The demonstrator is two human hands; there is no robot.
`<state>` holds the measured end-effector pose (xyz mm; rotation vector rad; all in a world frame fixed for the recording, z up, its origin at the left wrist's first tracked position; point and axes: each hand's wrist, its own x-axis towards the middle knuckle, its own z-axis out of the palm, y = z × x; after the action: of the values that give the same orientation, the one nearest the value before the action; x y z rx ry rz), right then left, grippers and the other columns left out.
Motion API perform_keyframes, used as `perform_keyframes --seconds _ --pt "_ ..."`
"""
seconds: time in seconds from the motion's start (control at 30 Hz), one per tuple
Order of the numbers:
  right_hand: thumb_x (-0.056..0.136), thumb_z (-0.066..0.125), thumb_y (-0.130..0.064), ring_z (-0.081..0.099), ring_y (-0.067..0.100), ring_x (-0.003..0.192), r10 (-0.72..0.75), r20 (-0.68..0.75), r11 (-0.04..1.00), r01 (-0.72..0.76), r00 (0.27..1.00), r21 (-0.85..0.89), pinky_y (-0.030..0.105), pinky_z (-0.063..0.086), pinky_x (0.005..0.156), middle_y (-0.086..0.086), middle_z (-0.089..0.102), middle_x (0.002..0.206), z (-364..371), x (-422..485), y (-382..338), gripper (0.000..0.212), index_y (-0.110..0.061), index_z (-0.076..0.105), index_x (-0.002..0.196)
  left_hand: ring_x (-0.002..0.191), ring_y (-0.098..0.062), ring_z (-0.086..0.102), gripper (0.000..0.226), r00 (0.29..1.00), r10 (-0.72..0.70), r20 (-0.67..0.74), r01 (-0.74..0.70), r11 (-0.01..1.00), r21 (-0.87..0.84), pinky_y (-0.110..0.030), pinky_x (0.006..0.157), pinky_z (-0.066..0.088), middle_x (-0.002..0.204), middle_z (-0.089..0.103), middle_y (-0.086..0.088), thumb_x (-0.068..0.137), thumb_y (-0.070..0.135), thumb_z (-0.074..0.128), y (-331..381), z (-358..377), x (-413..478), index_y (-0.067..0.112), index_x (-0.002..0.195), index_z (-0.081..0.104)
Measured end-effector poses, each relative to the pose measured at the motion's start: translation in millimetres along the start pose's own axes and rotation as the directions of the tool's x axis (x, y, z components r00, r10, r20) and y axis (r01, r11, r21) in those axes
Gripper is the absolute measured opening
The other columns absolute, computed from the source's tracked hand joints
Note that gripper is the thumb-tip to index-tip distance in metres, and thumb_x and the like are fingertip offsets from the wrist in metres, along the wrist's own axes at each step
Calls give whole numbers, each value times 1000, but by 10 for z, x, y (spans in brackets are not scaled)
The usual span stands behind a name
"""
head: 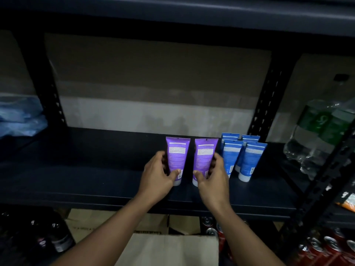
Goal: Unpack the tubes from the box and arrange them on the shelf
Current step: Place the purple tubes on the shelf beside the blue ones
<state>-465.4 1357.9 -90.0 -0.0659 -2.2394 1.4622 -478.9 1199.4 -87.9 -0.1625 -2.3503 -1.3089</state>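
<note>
**Two purple tubes being stood on the shelf, one in each hand**

Nearest the camera, at the bottom edge, is the open cardboard box point(169, 248), below the shelf front; its inside cannot be seen, so how many tubes remain is unclear. Both forearms reach up and forward over it.

The dark shelf point(96, 181) spans the view. Four blue tubes point(242, 156) already stand cap-down toward its right end in a tight two-by-two cluster. Just left of them stand the two purple tubes, also cap-down, with a narrow gap between them.

The left hand point(157, 173) wraps the left purple tube point(175, 160) low on its body, thumb across the front near the cap, fingers behind. The right hand point(213, 175) mirrors it on the right purple tube point(203, 162), which stands just beside the blue cluster. Both hands are closed around their tubes, wrists level, palms turned inward.

These look like light, soft-walled plastic tubes: they likely give under pressure and are smooth enough to slip. Balanced on a small cap with the wide crimped end on top, they probably tip easily. The low grip near the stiffer shoulder seems the sound place to hold; a gentle release would suit, since a knock could topple the neighbouring blue ones.
</note>
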Motion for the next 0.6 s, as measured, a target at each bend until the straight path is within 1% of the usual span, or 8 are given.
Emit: perform_keyframes --seconds 0.1,0.23,0.3,0.4,0.47,0.53,0.6 --pt "80 74 -6 62 17 109 6 -22 999 -7 1000 -42 35 51 92 -2 64 120 29 99 -57 62 -22 45 132 81 -9 63 31 1000 -15 -17 15 999 34 -36 75 54 94 66 8 73 23 78 12 65 76 23 96 56" --pt "82 70 -5 61 20 109 36 -33 998 -38 999 -54 25 44 83 2 63 121 75 278 -128 59 -16 43 134 92 -20 63 37 999 -21 -29 22 999 43 -36 80 53 100 67 0 74 21 76 38 208 266 19 106 58" --pt "82 68 -3 62 25 104 34 -50 997 -38 998 -69 26 44 79 7 65 116 108 367 -136 58 -14 43 132 94 -22 64 38 999 -21 -35 23 999 46 -34 81 52 103 68 -3 75 18 74 61 273 360 17 109 58" --pt "80 63 -1 64 33 99 38 -70 993 -45 997 -107 36 51 80 13 66 111 178 445 -106 55 -13 43 130 96 -24 64 38 999 -23 -42 25 998 56 -36 81 52 105 67 -5 75 17 73 49 358 451 16 109 58" --pt "81 61 -3 64 35 97 36 -73 993 -44 997 -113 42 53 81 14 66 110 225 466 -72 54 -14 42 130 98 -25 64 38 999 -28 -45 30 998 63 -37 82 52 107 67 -6 75 17 73 17 401 467 15 110 57" --pt "82 59 -3 64 34 98 23 -79 994 -31 997 -101 43 53 81 14 65 111 249 478 -43 54 -15 41 131 99 -26 63 38 998 -34 -53 37 997 65 -37 83 52 108 66 -6 75 17 73 -13 426 481 15 110 57" --pt "82 59 -3 64 34 99 26 -83 995 -34 996 -93 40 52 82 14 65 112 254 488 -31 54 -14 41 132 100 -26 63 38 998 -33 -61 37 997 63 -35 83 51 109 65 -6 76 16 72 -25 439 494 15 111 57"
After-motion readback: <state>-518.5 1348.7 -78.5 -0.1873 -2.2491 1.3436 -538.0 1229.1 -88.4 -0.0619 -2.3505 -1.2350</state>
